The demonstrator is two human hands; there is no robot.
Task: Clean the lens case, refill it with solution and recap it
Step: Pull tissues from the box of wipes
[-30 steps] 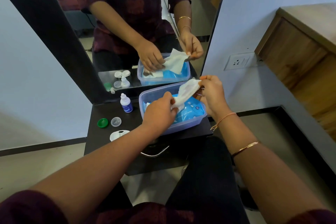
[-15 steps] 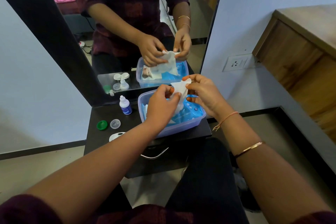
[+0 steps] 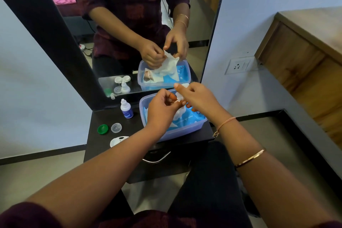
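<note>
Near edge of the dark desk (image 3: 103, 146): white lens case (image 3: 118, 140), partly hidden behind the left forearm, lying flat, uncapped as far as I can tell. Looks like a small shallow white plastic piece with a dark mark on top; wells not clearly visible. Just beyond it, green cap (image 3: 102, 129) and clear cap (image 3: 116, 127) side by side, both off the case and apart from it. Judgement: case is light, rigid, smooth plastic, likely slippery if wet; best pinched by its outer edges or middle bridge, one hand steadying while the other wipes inside the wells. Caps are tiny and would roll or skid easily.

Further in, the left hand (image 3: 162, 109) and right hand (image 3: 198, 98) meet over the plastic tub (image 3: 185, 133), both pinching a white wipe (image 3: 180, 96) between fingertips. Left hand is closed narrow on the lower part, right hand closed on the upper part, thumb up. Wipe is soft, limp, bunched. Blue wipe pack (image 3: 190, 116) sits inside the tub below the hands.

Left of the tub, solution bottle (image 3: 126, 109) stands upright, white with blue label, nozzle cap on. Behind it, the mirror (image 3: 129, 24) reflects the same setup.

Step in hand, judged: getting a wipe ready; cleaning, refilling and capping not yet done.
</note>
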